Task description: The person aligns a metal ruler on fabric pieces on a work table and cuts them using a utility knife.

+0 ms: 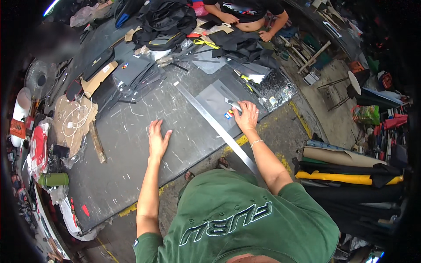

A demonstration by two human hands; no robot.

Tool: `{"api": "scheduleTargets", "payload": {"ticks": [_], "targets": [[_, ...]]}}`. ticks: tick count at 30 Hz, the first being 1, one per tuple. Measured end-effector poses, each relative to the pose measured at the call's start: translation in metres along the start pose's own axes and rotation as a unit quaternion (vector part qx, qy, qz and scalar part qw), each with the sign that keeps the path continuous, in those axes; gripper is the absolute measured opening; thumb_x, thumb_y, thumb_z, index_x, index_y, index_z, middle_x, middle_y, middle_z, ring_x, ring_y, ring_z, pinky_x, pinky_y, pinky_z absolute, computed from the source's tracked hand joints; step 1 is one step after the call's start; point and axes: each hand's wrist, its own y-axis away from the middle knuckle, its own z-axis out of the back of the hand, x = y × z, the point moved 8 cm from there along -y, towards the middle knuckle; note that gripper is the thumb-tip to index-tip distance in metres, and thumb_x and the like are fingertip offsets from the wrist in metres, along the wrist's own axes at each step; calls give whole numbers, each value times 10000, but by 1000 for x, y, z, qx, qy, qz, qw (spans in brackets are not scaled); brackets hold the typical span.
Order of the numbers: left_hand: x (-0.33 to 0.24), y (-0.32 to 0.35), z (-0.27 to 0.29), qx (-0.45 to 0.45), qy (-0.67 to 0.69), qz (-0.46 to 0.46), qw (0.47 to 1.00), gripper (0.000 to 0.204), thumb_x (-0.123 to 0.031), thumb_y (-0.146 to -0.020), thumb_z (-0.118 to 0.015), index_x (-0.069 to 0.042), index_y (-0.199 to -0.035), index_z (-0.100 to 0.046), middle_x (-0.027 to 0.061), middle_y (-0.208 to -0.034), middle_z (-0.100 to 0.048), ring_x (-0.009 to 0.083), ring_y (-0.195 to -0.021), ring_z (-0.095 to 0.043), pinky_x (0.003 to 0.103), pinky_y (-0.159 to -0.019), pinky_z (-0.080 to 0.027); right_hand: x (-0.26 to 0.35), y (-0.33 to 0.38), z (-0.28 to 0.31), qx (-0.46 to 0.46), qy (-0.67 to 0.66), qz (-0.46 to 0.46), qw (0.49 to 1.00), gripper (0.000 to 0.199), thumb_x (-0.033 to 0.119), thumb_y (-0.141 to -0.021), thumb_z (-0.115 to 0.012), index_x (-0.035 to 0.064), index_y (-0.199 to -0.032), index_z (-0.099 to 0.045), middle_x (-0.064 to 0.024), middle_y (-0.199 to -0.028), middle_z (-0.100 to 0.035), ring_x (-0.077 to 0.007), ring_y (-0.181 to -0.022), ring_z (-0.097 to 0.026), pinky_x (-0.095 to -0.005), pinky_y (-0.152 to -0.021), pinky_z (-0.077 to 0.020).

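My left hand (158, 139) rests on the dark worktable (131, 162), thumb and fingers apart, holding nothing. To the right, my right hand (248, 115) is closed on a slim, pale utility knife (233, 104), its tip pointing away to the left. Beneath it lies a grey sheet (212, 97) with a small multicoloured patch (229, 114). A long metal ruler (210, 119) runs diagonally between my hands, along the sheet's left side, and its near end sticks out past the table edge toward me. Neither hand touches the ruler.
Stacked dark sheets (136, 72) and black bags (164, 22) cover the table's far side. Another person (247, 15) stands across it. A brown board with a white cable (72, 118) lies left, near a fan (41, 79). Fabric rolls (346, 177) lie at right.
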Motion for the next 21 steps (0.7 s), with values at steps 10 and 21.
{"api": "scheduleTargets", "payload": {"ticks": [10, 21], "targets": [[-56, -23, -69, 31, 19, -42, 998, 644, -310, -949, -706, 16, -1456, -478, 223, -1523, -451, 401, -1481, -343, 481, -1240, -271, -48, -6, 0, -7, -243, -101, 965, 405, 332, -958, -704, 79, -1265, -632, -122, -1243, -655, -338, -1158, -590, -458, -1021, -435], [-55, -22, -77, 0, -85, -79, 993, 621, -358, -992, -638, 32, -1448, -475, 238, -1512, -459, 406, -1481, -341, 520, -1244, -227, -46, -9, 43, 72, -123, 28, 989, 354, 288, -907, -746, 76, -1187, -706, -134, -1140, -619, -345, -1094, -571, -448, -957, -472]]}}
